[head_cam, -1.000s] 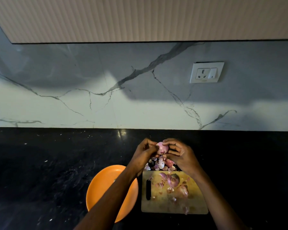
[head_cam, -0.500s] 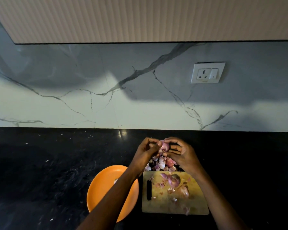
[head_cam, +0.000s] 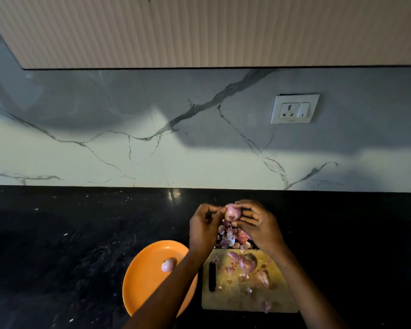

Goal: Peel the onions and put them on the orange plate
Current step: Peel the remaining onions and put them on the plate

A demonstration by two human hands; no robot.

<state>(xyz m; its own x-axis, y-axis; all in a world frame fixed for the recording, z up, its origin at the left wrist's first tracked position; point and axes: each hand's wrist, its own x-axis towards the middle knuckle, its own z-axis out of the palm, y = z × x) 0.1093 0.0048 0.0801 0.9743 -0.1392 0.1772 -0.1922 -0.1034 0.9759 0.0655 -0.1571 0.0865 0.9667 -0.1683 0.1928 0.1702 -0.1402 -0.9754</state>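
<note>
A small pink onion (head_cam: pixel 233 212) is held in the air above the black counter. My right hand (head_cam: pixel 259 224) grips it with curled fingers. My left hand (head_cam: pixel 204 224) pinches at its left side with thumb and fingertips. One peeled onion (head_cam: pixel 169 265) lies on the orange plate (head_cam: pixel 147 281), which sits at the lower left, partly hidden by my left forearm. Two more onions (head_cam: pixel 248 261) with skin rest on the wooden cutting board (head_cam: pixel 235 298) under my right wrist.
A heap of pink and white onion peels (head_cam: pixel 233 238) lies on the counter just behind the board. Loose skin scraps dot the board. The marble backsplash with a white wall socket (head_cam: pixel 294 109) rises behind the counter.
Both hands have kept the onion in the same spot and turned it slightly. The peeled onion on the plate is now in sight beside my left forearm.
</note>
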